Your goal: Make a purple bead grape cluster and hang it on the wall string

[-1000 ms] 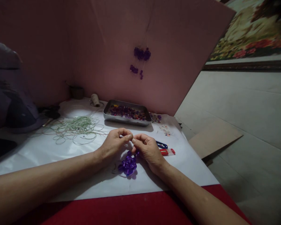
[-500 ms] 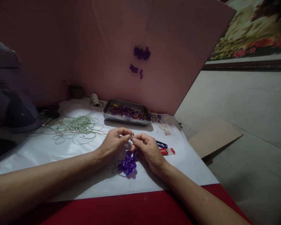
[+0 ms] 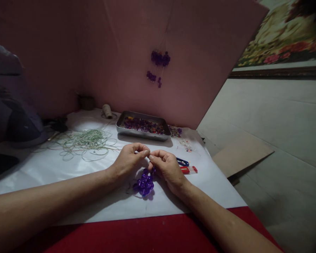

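A cluster of purple beads (image 3: 144, 184) lies on the white sheet (image 3: 68, 175) just below my two hands. My left hand (image 3: 128, 161) is closed in a pinch, fingertips meeting those of my right hand (image 3: 166, 168), which is pinched too. What they grip between them is too thin to make out; it seems tied to the bead cluster. Both wrists rest near the sheet.
A metal tray (image 3: 143, 126) of mixed beads stands behind my hands. A tangle of pale green cord (image 3: 86, 141) lies at the left, a twine spool (image 3: 107, 111) behind it. Blue scissors (image 3: 182, 162) and a red lighter (image 3: 188, 170) lie right of my hand. Purple bead clusters (image 3: 159, 59) hang on the pink board.
Almost nothing: my hands stay pinched together above the purple cluster, with only slight finger shifts.
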`<state>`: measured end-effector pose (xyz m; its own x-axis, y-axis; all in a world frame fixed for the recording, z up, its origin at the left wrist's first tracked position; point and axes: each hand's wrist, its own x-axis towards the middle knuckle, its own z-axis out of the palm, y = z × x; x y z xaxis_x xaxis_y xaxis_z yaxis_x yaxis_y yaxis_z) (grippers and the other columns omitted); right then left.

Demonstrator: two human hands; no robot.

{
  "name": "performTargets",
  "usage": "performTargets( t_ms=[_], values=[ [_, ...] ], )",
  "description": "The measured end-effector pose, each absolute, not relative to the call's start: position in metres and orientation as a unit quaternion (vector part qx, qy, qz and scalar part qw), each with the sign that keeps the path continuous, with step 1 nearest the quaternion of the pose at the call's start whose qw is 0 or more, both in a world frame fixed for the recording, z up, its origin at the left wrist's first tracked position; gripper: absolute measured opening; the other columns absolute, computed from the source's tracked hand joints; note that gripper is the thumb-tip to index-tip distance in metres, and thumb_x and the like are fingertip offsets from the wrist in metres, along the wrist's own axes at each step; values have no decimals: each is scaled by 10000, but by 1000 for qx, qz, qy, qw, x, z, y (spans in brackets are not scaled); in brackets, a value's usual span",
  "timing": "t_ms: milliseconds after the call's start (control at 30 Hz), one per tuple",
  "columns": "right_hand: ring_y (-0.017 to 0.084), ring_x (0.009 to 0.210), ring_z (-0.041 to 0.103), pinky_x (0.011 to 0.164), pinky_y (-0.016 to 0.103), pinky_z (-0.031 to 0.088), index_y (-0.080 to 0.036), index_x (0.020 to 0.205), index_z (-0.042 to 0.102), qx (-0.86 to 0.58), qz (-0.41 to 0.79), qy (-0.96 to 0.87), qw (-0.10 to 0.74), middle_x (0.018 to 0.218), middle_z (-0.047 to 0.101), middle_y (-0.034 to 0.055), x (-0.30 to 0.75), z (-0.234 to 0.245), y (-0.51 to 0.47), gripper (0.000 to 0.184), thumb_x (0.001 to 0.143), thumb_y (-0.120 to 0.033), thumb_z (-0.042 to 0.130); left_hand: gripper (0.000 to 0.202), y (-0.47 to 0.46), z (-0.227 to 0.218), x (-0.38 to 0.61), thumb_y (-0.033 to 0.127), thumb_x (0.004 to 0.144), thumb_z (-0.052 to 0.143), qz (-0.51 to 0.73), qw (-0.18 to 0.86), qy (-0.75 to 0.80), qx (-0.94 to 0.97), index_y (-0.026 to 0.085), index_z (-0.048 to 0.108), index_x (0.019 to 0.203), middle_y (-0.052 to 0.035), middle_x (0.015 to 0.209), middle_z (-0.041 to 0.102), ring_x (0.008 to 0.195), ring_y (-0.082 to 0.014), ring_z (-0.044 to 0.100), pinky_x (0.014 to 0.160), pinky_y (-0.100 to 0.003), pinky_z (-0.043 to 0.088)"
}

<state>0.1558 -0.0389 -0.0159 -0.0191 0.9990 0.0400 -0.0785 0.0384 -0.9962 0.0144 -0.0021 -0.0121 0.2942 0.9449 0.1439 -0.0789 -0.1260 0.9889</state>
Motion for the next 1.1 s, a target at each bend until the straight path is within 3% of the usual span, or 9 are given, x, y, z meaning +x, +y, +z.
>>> performTargets(
  t_ms=[300,533,767,933,1100],
  values=[
    [59,397,376,409,199,244,-168,744,573,-465,515,-493,525,517,597,-28,155,-15,-40,219,739,-353,690,207,-2,-10,13,348,670,684,477,541,366,588,150,668,730,-27,674,630,631,-157,523,597,-284,399],
    [83,432,409,451,223,294,-178,710,550,-461,530,-490,516,521,601,-12,155,-13,-40,187,721,-321,670,229,-6,-9,13,365,689,702,456,556,366,590,152,621,702,-12,650,596,600,-137,496,571,-270,377],
    [66,413,357,436,221,233,-177,707,550,-471,519,-493,515,510,601,-11,155,-13,-40,165,730,-302,656,218,-2,-12,15,352,714,680,462,550,365,592,148,604,700,8,635,560,587,-122,475,586,-273,372],
    [50,392,298,423,220,176,-173,710,550,-467,531,-484,515,501,593,-20,155,-13,-41,161,745,-296,650,224,-1,-13,13,367,732,654,474,537,352,602,145,627,718,-24,711,601,675,-152,518,646,-292,400],
    [63,405,355,438,220,243,-176,692,549,-463,534,-480,520,504,595,-13,155,-12,-41,149,722,-282,650,195,-4,-10,12,318,669,699,457,550,367,595,147,634,738,-10,702,603,658,-148,523,629,-281,400]
  ],
)
